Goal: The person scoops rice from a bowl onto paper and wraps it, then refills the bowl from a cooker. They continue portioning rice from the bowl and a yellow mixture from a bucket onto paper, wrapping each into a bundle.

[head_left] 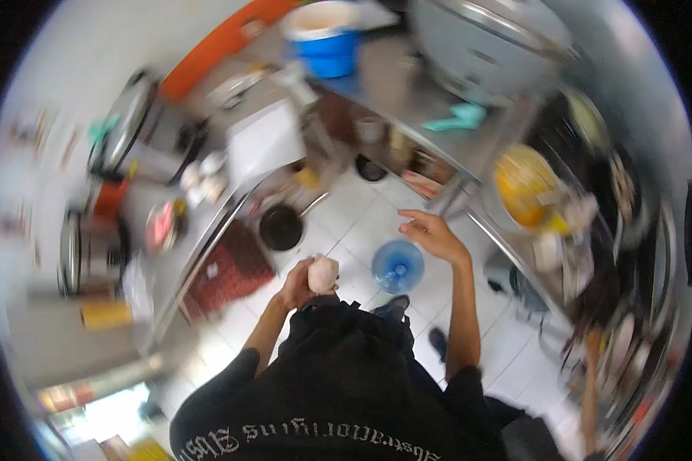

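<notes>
My left hand (298,284) is closed round a pale, roundish lump (323,274), held in front of my waist. What the lump is cannot be made out. My right hand (432,235) is stretched forward with its fingers apart and nothing in them. Just below and left of it in view, a round blue translucent object (397,266) shows against the white tiled floor, near my shoe.
A large grey pot (484,46), a blue bucket (327,54) and a teal cloth (463,117) stand on the back counter. Yellow contents fill a bowl (527,184) at right. Another person's arm (590,399) shows lower right. A black pan (281,227) lies left of centre.
</notes>
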A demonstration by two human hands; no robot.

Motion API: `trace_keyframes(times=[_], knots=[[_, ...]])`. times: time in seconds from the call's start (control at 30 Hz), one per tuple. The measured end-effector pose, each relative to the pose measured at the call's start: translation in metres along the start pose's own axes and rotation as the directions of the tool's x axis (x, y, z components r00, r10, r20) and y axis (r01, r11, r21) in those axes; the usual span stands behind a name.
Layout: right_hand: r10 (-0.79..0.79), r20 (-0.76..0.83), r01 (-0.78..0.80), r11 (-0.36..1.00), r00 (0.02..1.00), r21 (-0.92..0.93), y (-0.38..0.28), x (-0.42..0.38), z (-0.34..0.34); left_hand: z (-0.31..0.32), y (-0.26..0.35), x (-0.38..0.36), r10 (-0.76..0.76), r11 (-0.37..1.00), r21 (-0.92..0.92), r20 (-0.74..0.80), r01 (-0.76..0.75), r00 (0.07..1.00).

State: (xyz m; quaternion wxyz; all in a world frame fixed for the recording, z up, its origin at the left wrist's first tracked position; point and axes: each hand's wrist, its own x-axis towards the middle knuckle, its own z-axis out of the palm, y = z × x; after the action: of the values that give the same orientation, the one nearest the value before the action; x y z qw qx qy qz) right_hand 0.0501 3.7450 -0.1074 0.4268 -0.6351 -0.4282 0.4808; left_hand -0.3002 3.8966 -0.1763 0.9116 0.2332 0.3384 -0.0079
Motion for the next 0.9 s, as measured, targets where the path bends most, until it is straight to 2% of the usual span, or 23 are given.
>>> trace_keyframes(times=[0.03, 0.07, 0.1, 0.2, 0.23, 0.27, 0.3, 0.37, 0.43, 0.47, 0.5, 0.57, 0.6, 0.67, 0.7, 0.77, 0.8, 0.83, 0.9], knots=[[-0.014, 0.062, 0.014, 1.000, 0.998, 0.000, -0.006, 0.029, 0.028, -0.012, 0.005, -0.019, 0.088, 0.996, 0.006, -0.018, -0.087, 0.996], [0.033, 0.176, -0.042, 0.998, 0.984, 0.047, -0.037, 0.055, 0.058, -0.022, 0.011, -0.040, 0.164, 0.985, -0.052, -0.057, -0.167, 0.985], [0.022, 0.256, -0.026, 1.000, 0.966, 0.013, -0.050, 0.089, 0.089, -0.037, 0.017, -0.061, 0.227, 0.967, -0.099, -0.092, -0.236, 0.970], [-0.005, 0.387, 0.030, 0.998, 0.922, -0.060, -0.069, 0.195, 0.190, -0.101, 0.030, -0.111, 0.367, 0.895, -0.163, -0.257, -0.415, 0.894], [-0.091, 0.321, 0.136, 0.983, 0.943, -0.121, -0.079, 0.238, 0.225, -0.120, 0.041, -0.122, 0.414, 0.859, -0.175, -0.314, -0.481, 0.854], [-0.179, 0.264, 0.232, 0.955, 0.948, -0.185, -0.088, 0.274, 0.262, -0.144, 0.044, -0.137, 0.456, 0.830, -0.205, -0.287, -0.519, 0.842], [-0.245, 0.216, 0.295, 0.923, 0.945, -0.246, -0.090, 0.296, 0.299, -0.164, 0.040, -0.150, 0.483, 0.802, -0.206, -0.330, -0.561, 0.812], [-0.147, 0.090, 0.169, 0.922, 0.985, -0.350, -0.094, 0.369, 0.370, -0.206, 0.044, -0.167, 0.538, 0.747, -0.176, -0.406, -0.641, 0.739], [-0.320, 0.081, 0.307, 0.761, 0.944, -0.572, -0.111, 0.423, 0.422, -0.222, 0.058, -0.179, 0.575, 0.624, -0.265, -0.481, -0.735, 0.661], [-0.284, 0.109, 0.274, 0.643, 0.953, -0.715, -0.106, 0.442, 0.441, -0.223, 0.065, -0.183, 0.556, 0.602, -0.243, -0.555, -0.760, 0.619], [-0.263, 0.138, 0.273, 0.594, 0.955, -0.757, -0.105, 0.460, 0.454, -0.225, 0.075, -0.184, 0.532, 0.583, -0.220, -0.624, -0.782, 0.573], [-0.189, 0.189, 0.260, 0.490, 0.964, -0.832, -0.091, 0.468, 0.464, -0.253, 0.071, -0.168, 0.556, 0.519, -0.207, -0.656, -0.830, 0.511], [-0.240, 0.186, 0.288, 0.515, 0.953, -0.807, -0.092, 0.463, 0.462, -0.248, 0.089, -0.175, 0.580, 0.534, -0.229, -0.600, -0.814, 0.550], [-0.083, 0.180, 0.173, 0.805, 0.980, -0.567, -0.094, 0.462, 0.446, -0.252, 0.115, -0.157, 0.563, 0.502, -0.254, -0.630, -0.827, 0.536], [0.008, 0.197, 0.077, 0.906, 0.980, -0.416, -0.089, 0.455, 0.440, -0.252, 0.126, -0.148, 0.548, 0.493, -0.265, -0.645, -0.828, 0.533], [-0.195, 0.300, 0.278, 0.924, 0.934, -0.263, -0.089, 0.419, 0.451, -0.243, 0.164, -0.126, 0.550, 0.474, -0.231, -0.676, -0.850, 0.490], [-0.297, 0.355, 0.382, 0.903, 0.886, -0.196, -0.096, 0.397, 0.460, -0.242, 0.176, -0.110, 0.597, 0.359, -0.280, -0.664, -0.890, 0.450], [-0.398, 0.439, 0.506, 0.848, 0.805, -0.158, -0.123, 0.377, 0.465, -0.244, 0.179, -0.097, 0.617, 0.372, -0.272, -0.642, -0.888, 0.455], [-0.357, 0.593, 0.587, 0.770, 0.721, -0.251, -0.144, 0.383, 0.445, -0.245, 0.194, -0.077, 0.666, 0.381, -0.242, -0.598, -0.892, 0.446]])
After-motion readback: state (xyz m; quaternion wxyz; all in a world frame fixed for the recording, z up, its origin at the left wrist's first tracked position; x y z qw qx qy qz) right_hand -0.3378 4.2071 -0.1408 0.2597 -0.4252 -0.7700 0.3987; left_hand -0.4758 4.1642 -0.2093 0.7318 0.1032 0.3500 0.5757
